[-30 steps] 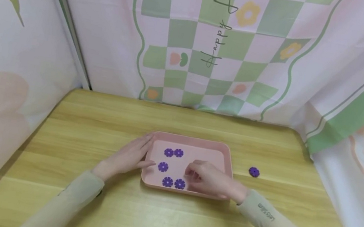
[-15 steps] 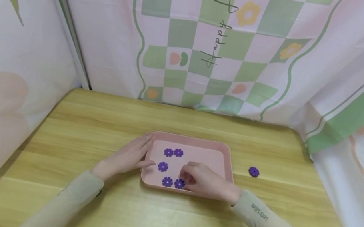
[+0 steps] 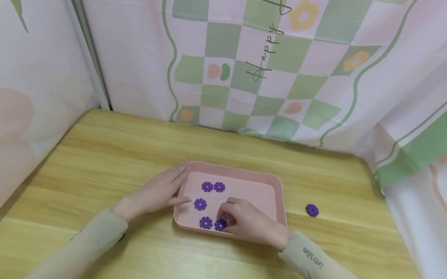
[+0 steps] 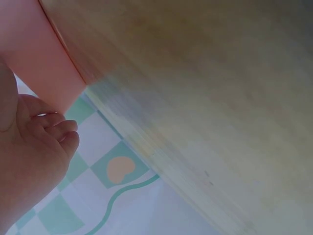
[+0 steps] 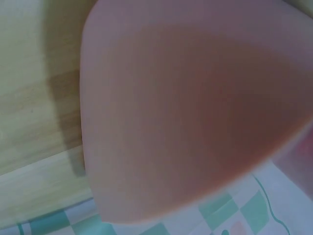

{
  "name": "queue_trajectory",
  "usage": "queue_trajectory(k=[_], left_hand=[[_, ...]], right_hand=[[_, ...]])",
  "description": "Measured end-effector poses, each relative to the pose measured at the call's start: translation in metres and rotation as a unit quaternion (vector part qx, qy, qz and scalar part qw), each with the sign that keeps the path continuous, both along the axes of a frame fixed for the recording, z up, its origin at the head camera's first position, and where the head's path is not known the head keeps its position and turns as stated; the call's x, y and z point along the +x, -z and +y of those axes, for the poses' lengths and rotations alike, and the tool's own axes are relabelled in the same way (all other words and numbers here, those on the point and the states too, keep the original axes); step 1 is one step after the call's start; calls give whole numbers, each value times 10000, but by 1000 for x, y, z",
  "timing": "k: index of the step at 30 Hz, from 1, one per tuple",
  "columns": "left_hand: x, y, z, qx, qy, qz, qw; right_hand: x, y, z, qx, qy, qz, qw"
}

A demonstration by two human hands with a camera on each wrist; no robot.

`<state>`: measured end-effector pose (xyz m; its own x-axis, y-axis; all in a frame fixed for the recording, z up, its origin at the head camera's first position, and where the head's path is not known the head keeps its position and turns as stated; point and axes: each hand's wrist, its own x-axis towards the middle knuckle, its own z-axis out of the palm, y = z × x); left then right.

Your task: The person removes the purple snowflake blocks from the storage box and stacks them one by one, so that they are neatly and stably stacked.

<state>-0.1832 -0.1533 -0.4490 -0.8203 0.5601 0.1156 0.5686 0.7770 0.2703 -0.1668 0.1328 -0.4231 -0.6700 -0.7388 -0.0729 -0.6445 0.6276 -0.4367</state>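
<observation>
In the head view my left hand (image 3: 155,195) rests along the left end of a pink tray (image 3: 244,175), fingers extended and thumb over the rim. The left wrist view shows its fingertips at the tray's corner. My right hand (image 3: 251,222) reaches into the tray with curled fingers. They overlap the right side of a purple snowflake disc (image 3: 219,225) near the front wall; I cannot tell whether they pinch it. Another disc (image 3: 206,222) lies just left of it, one disc (image 3: 200,204) sits farther left, and two touching discs (image 3: 213,187) lie toward the back.
A loose purple disc (image 3: 312,210) lies on the wooden table (image 3: 199,275) right of the tray. Patterned cloth (image 3: 260,56) hangs behind the table and at both sides. The tray wall (image 5: 181,122) fills most of the right wrist view.
My right hand has moved left inside the tray, and its fingers now overlap the front disc they stood beside. The left hand and the discs stay in place.
</observation>
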Motion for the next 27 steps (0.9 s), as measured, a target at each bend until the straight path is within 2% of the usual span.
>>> queue_trajectory(k=[7,27], left_hand=[[-1,-1,0,8,-29,-33,10000],[3,-3,1,-65,-87,-118,9999]], right_hand=[[0,-1,0,-15,-63,38,10000],[1,-2,-1,37,81,74,9999]])
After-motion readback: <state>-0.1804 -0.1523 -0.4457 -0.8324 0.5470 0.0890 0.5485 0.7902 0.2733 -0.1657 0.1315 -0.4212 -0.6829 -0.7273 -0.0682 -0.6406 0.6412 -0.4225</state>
